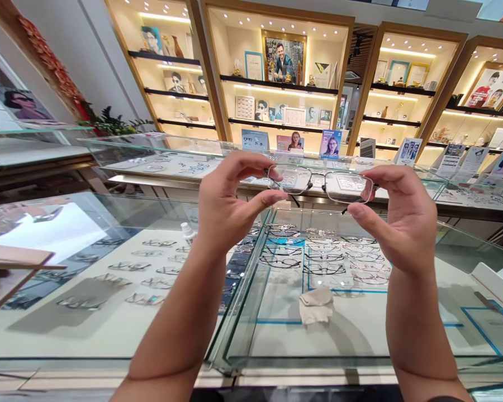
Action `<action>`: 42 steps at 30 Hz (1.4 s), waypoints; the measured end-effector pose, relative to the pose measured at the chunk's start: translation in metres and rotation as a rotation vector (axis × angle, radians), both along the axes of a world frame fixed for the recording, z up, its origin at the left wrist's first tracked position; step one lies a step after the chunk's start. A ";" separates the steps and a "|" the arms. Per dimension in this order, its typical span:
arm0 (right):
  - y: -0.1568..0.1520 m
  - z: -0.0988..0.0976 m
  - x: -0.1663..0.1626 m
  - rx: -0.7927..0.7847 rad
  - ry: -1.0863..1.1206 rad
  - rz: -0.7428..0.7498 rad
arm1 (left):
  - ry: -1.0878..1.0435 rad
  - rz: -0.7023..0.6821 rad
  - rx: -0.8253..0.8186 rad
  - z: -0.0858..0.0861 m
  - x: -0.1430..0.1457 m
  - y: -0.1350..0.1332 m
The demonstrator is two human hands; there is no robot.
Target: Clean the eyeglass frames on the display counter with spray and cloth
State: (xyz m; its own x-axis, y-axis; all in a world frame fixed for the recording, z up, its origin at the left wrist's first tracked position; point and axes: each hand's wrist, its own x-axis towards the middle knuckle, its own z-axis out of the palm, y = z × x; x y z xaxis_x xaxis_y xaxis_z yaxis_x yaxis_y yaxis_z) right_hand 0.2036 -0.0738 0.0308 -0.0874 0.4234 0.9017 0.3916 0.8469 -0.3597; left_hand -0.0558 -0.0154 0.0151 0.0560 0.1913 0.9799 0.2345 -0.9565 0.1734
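Observation:
A pair of thin-rimmed eyeglasses (317, 181) is held up in front of me, above the glass display case. My left hand (230, 198) grips its left end between thumb and curled fingers. At the other end, my right hand (402, 209) pinches the frame the same way. The dark temple tips hang below the lenses, and the clear lenses let the far counter show through. Beneath the hands, a crumpled pale cloth (316, 306) lies on the case, near several rows of eyeglasses (324, 257).
More eyeglasses (129, 266) lie in the left case, with a small white bottle (187, 230) beside them. A glass edge (245, 290) divides the two cases. A white box (497, 283) stands at right. Lit shelves (283, 84) line the back wall behind another glass counter (163, 162).

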 end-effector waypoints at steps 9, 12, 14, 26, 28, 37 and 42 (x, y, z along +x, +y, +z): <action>-0.003 0.002 0.003 -0.036 0.007 0.012 | 0.003 0.017 0.008 0.002 -0.003 -0.002; -0.004 0.003 0.005 -0.041 -0.007 0.002 | 0.003 0.065 0.028 0.003 -0.006 -0.004; -0.005 0.004 0.006 -0.047 -0.017 -0.017 | 0.024 0.112 0.037 0.004 -0.007 -0.005; -0.002 0.004 0.004 -0.100 0.003 -0.137 | 0.021 0.216 0.085 0.008 0.004 -0.023; 0.000 0.004 0.003 -0.107 0.011 -0.150 | 0.015 0.248 0.079 0.009 0.007 -0.025; -0.001 0.005 -0.003 -0.026 0.073 -0.163 | -0.089 0.254 0.031 0.006 0.011 -0.018; -0.002 0.004 -0.004 -0.025 0.049 -0.183 | -0.100 0.243 0.018 0.003 0.014 -0.020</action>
State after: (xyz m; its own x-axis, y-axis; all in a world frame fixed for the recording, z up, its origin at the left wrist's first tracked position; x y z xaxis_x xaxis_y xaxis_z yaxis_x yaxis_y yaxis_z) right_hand 0.2000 -0.0762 0.0353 0.0372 0.4502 0.8922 0.5195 0.7539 -0.4021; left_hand -0.0419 -0.0357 0.0183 -0.0872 0.1693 0.9817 0.4407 -0.8772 0.1904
